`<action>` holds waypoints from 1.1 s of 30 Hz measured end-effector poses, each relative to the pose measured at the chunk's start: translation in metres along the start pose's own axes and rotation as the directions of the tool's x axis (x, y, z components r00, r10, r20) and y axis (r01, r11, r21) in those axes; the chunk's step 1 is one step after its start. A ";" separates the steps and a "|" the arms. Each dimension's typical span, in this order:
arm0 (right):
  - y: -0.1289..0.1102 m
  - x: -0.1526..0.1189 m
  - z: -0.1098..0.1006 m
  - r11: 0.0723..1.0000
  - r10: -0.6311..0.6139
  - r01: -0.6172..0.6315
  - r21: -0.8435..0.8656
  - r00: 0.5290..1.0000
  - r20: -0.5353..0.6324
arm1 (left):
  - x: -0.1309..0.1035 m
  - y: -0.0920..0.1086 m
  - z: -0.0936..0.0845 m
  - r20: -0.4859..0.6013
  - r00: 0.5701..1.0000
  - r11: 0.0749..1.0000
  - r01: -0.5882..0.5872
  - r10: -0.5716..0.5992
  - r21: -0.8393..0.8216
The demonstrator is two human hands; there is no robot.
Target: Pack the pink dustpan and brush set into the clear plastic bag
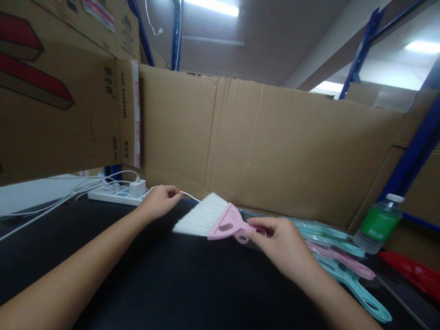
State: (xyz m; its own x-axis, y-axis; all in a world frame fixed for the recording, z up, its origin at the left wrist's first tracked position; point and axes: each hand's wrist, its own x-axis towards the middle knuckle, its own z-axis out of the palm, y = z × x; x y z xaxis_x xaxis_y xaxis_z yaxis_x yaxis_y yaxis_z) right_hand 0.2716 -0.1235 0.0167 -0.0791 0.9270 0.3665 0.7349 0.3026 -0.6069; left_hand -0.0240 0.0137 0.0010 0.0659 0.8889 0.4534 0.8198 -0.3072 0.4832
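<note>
In my right hand (280, 240) is a small pink hand brush (228, 224), gripped by its handle between thumb and fingers. Its white bristles (201, 215) point left, above the black tabletop (172, 284). My left hand (161, 201) is closed in a pinch at a thin white cable (190, 196), beside the power strip. The cable runs rightward from the fingertips and passes out of sight behind the bristles. Part of the brush handle is covered by my right fingers.
A white power strip (118, 196) with a plugged-in charger (137, 188) and several cables lies at left. Cardboard walls (275, 146) stand behind. To the right are several turquoise brushes (364, 291), a pink one (343, 259), a green-labelled bottle (380, 224) and a red object (412, 272).
</note>
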 end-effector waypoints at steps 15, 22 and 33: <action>0.009 0.031 0.047 0.887 -0.002 -0.045 -0.460 0.995 -0.101 | -0.008 0.014 0.025 0.137 0.985 0.986 -0.085 0.104 -0.141; 0.014 0.029 0.048 0.898 -0.001 -0.039 -0.439 0.996 -0.091 | -0.014 0.022 0.032 0.212 0.955 0.969 -0.171 0.208 -0.179; 0.014 0.015 0.049 0.913 -0.014 0.005 -0.407 1.000 -0.020 | -0.017 0.026 0.031 0.382 0.902 0.980 -0.172 0.198 -0.102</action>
State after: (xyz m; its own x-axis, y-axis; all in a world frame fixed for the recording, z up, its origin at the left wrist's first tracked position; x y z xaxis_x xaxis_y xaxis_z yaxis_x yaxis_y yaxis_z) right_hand 0.2477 -0.0944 -0.0208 -0.0765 0.9181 0.3890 0.9451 0.1911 -0.2651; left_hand 0.0141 0.0010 -0.0171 0.4396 0.8712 0.2186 0.7337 -0.4887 0.4722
